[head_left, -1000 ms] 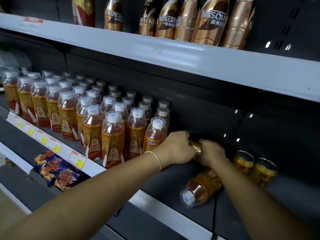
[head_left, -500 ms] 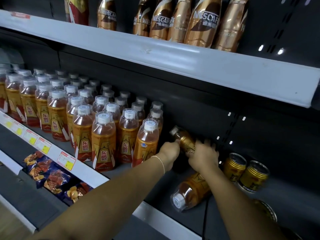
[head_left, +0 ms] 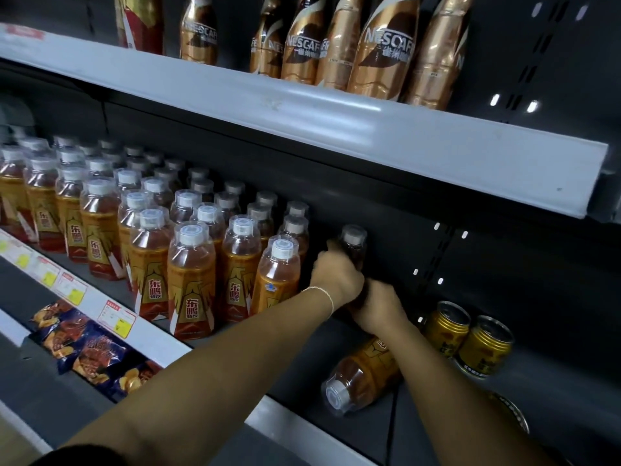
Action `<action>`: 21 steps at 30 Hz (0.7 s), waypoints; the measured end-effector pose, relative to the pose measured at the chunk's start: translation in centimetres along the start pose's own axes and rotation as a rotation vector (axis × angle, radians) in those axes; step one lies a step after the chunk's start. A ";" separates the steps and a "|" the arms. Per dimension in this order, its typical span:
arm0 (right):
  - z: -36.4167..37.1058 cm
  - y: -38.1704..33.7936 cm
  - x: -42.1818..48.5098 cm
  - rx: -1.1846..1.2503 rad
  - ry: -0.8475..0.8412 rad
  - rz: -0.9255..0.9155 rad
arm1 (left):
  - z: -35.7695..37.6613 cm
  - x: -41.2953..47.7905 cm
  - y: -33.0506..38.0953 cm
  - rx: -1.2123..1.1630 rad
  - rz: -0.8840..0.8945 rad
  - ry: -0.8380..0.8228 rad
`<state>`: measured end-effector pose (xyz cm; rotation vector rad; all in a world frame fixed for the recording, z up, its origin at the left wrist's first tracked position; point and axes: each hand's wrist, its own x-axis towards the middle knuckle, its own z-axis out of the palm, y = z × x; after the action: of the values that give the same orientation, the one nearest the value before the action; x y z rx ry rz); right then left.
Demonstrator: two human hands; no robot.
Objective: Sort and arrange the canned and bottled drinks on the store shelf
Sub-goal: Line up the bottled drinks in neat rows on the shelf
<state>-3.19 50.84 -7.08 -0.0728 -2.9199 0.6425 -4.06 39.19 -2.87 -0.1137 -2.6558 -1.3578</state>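
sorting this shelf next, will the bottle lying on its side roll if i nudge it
Probably yes: the bottle lies on its round side on the flat shelf, so it could roll. It looks full, so likely heavy for its size.

NESCAFE on gold bottles (head_left: pixel 379 55), 东鹏 on labels of orange bottles (head_left: pixel 191 284)

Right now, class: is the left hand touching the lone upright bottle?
Touching. Head view: the left hand curls round the lone upright bottle below its cap.
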 end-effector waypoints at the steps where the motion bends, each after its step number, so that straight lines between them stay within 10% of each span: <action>1: 0.0 -0.2 0.3 -0.009 -0.029 -0.005 | -0.5 -0.2 0.3 0.067 0.013 -0.047; 10: 0.8 -2.3 2.7 -0.084 -0.092 -0.037 | -9.6 -2.4 1.6 0.592 0.744 0.170; 21: 2.7 -4.8 4.0 -0.113 -0.079 -0.011 | -11.2 0.3 -2.0 0.851 0.513 -0.107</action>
<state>-7.60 45.67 -6.88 -0.0451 -3.0285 0.4895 -3.42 28.89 2.01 -0.6977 -2.7528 -0.0427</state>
